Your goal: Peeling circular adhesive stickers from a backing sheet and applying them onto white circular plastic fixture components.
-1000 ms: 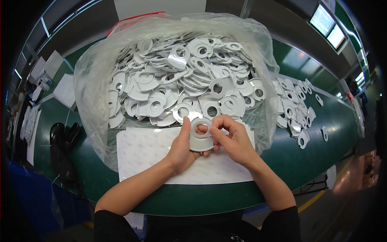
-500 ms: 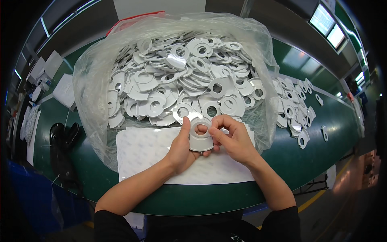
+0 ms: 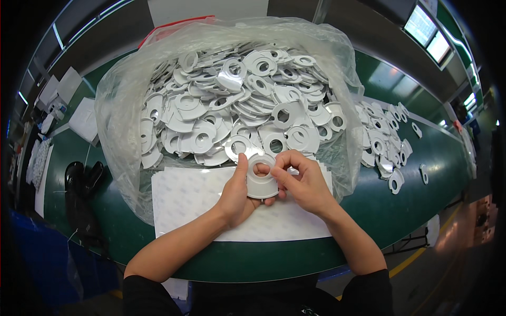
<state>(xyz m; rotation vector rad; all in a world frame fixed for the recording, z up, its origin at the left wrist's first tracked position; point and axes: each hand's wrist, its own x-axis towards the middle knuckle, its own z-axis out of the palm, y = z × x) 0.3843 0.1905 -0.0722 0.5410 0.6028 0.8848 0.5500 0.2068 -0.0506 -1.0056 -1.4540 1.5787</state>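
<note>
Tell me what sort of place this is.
Most likely a factory assembly line: a long green conveyor belt, a clear plastic bag heaped with identical white ring-shaped parts, and more parts spread along the belt.

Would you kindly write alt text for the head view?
Both hands, left hand and right hand, hold one white ring-shaped part over a white sheet. Behind it, a clear plastic bag brims with similar parts on a green table.

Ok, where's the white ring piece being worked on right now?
In the head view it is at centre: the white ring piece is held between the left hand and right hand, over the white sheet.
</note>
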